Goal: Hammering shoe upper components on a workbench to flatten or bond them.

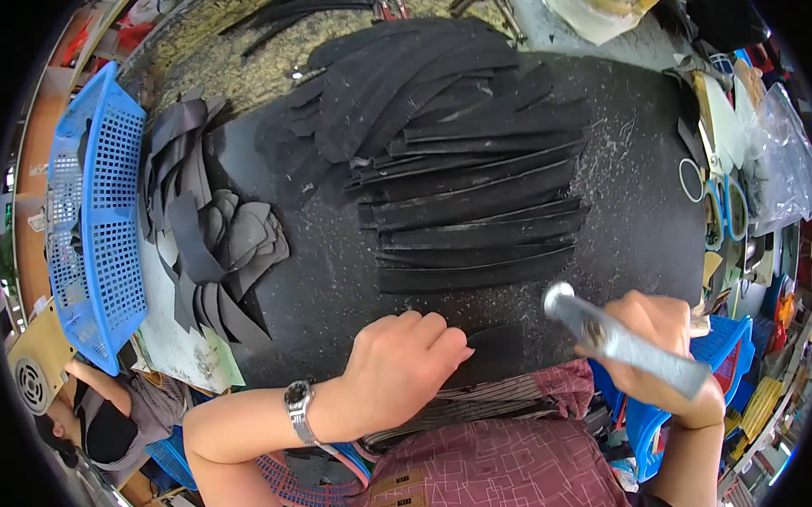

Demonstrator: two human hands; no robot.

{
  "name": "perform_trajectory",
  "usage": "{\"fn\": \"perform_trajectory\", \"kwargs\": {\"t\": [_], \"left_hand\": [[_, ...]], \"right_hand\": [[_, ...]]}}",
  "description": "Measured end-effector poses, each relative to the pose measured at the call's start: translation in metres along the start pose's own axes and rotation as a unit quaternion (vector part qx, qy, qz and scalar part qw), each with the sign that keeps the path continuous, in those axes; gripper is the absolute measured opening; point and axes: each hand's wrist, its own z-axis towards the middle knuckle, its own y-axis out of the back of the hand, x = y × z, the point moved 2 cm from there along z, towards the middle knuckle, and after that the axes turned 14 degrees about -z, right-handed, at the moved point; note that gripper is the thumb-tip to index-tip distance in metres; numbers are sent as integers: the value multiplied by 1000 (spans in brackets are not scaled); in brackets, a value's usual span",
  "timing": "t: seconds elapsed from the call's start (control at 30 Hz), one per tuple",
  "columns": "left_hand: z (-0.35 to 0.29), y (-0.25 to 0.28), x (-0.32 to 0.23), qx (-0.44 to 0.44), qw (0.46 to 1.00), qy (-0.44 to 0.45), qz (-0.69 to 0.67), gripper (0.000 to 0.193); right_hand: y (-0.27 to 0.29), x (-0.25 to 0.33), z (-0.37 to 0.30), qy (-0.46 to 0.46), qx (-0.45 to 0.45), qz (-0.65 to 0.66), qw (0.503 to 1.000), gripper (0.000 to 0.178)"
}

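Note:
In my right hand (658, 338) is a metal hammer (640, 347), held above the near right part of the dark work board (640, 208). Its round face points left, and the handle is mostly hidden by my fingers. My left hand (406, 365), with a watch on the wrist, is closed at the board's near edge. Its fingertips press on the end of a short black strip (497, 346) lying flat there. Beyond both hands, a row of folded black strips (479, 220) lies side by side, with a heap of loose black strips (403, 84) behind it.
Dark grey cut pieces (237, 234) are piled at the left beside a blue plastic basket (117, 217). Blue-handled scissors (725, 206) and a clear plastic bag (785, 168) are at the right. A blue crate (641, 432) stands below the board's right edge. Another person (119, 413) sits at lower left.

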Motion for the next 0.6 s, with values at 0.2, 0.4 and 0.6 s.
{"fn": "perform_trajectory", "kwargs": {"t": [0.2,0.4,0.6], "left_hand": [[26,-11,-16,-36,997,-62,31,31],[31,-19,5,-16,980,-196,-30,33],[26,-23,2,26,946,-306,105,30]], "right_hand": [[-14,22,-19,84,72,-2,994,18],[-19,24,-19,64,72,1,995,19],[-6,7,-15,50,133,53,988,27]]}}
